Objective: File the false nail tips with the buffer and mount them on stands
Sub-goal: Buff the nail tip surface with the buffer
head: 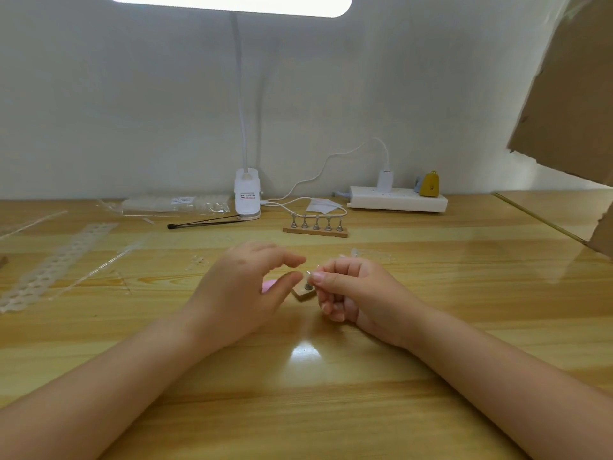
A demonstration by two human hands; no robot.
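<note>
My right hand [345, 290] pinches a small clear false nail tip [309, 275] over a metal stand peg [307, 287] on a wooden base [302, 295] at the table's middle. My left hand [245, 287] hovers just left of it with fingers relaxed and spread, holding nothing. A bit of the pink buffer [267, 286] shows from under the left hand; most of it is hidden. A second wooden base [315, 231] with several metal pegs stands farther back.
Empty clear nail-tip strips [56, 263] lie at the left, a bag of tips [175, 204] at the back left. A clip lamp [247, 197], black tool [202, 223], power strip [398, 199] and cables line the wall. Cardboard [570, 94] hangs at the right.
</note>
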